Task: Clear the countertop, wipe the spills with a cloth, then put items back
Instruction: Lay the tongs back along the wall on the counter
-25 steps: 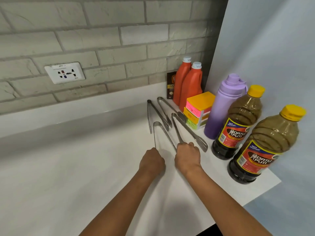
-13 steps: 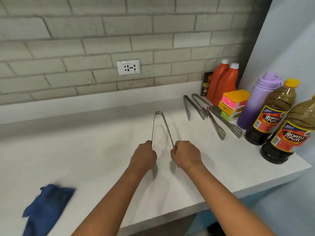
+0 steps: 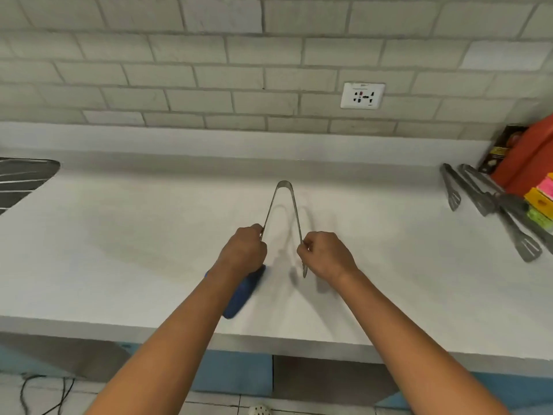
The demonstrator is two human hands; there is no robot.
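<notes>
Both hands hold one pair of tongs [image 3: 282,205] over the middle of the counter [image 3: 119,235]. The left hand [image 3: 244,250] curls round the left arm of the tongs; the right hand [image 3: 324,254] pinches the right arm near its tip. The tongs form an open V, hinge toward the back wall, arms spread and thin, plain grey metal, and a shadow on the white surface suggests they are held just above it.

Progress, judged from the layout: the middle of the counter is bare, and a faint brownish smear [image 3: 143,259] shows left of centre, so wiping looks unfinished. A blue cloth [image 3: 242,292] lies near the front edge, partly under the left forearm. More tongs [image 3: 478,202] and an orange bottle [image 3: 529,157] sit at the right end (bottle only partly in view). Wiping and returning items probably remain.
</notes>
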